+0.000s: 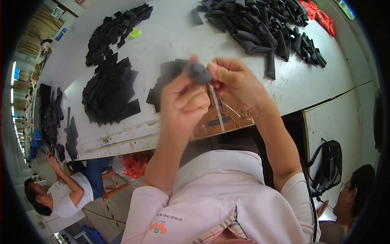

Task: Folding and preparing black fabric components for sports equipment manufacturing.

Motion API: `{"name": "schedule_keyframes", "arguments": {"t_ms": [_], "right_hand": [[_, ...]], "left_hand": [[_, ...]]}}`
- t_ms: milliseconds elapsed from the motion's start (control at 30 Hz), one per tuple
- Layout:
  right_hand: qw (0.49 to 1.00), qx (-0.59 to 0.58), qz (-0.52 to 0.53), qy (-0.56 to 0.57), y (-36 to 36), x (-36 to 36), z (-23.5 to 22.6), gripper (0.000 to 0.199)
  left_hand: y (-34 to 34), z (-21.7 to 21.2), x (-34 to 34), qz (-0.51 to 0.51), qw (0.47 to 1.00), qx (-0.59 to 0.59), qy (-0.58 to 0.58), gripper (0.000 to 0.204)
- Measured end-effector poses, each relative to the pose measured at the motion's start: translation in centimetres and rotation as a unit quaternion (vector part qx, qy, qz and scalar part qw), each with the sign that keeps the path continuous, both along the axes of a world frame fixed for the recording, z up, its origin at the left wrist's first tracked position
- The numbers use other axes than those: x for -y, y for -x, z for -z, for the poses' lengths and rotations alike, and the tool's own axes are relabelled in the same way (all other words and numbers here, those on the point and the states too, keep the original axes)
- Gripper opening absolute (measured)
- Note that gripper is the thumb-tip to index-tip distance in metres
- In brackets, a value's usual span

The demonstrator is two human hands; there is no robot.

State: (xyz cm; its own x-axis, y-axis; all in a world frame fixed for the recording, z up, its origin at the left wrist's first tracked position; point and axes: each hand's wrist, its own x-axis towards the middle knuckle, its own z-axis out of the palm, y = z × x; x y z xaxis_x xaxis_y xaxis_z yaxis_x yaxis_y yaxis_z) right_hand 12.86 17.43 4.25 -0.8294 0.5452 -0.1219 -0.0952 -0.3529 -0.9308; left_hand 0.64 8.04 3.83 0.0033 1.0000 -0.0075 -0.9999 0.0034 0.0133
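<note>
Bare bench (170,36) is seen between black fabric piles: left (109,93), far right (260,24); passage there unobstructed.

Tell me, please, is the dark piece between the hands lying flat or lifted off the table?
Lifted: the dark piece is pinched between left hand and right hand.

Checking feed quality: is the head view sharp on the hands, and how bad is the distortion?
Head view: left hand and right hand look slightly soft, pinching a dark fabric piece; table edge bows from fisheye; corners vignetted black; lighting even, no glare.
</note>
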Motion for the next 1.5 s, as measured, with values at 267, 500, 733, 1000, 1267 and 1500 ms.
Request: {"name": "schedule_keyframes", "arguments": {"t_ms": [267, 500, 733, 1000, 1267, 1500], "right_hand": [[0.997, -0.037, -0.017, 0.061, 1.2, 0.3, 2.5, 0.023], [0.996, -0.07, -0.055, -0.031, 1.7, -0.3, 3.0, 0.025], [0.998, 0.002, 0.001, -0.062, 1.5, 0.3, 1.1, 0.026], [0.999, -0.022, -0.037, 0.012, 0.9, 0.9, 3.9, 0.028], [0.994, -0.087, -0.022, -0.06, 1.2, -0.1, 1.7, 0.028], [0.999, -0.023, -0.036, -0.03, 0.6, 0.5, 5.1, 0.03]], "left_hand": [[-0.1, 2.3, 1.1, -0.088, 0.983, -0.158, 0.02, 0.023], [-0.9, 1.3, 1.0, -0.207, 0.842, -0.492, 0.08, 0.015], [1.4, 2.3, -1.1, -0.014, 0.991, -0.135, 0.007, 0.012], [0.0, 4.9, 1.3, -0.049, 0.991, -0.099, 0.08, 0.015], [-0.6, 0.8, 1.5, -0.018, 0.997, 0.069, -0.029, 0.023], [-0.9, 4.4, 2.0, -0.081, 0.978, -0.162, 0.102, 0.024]]}}
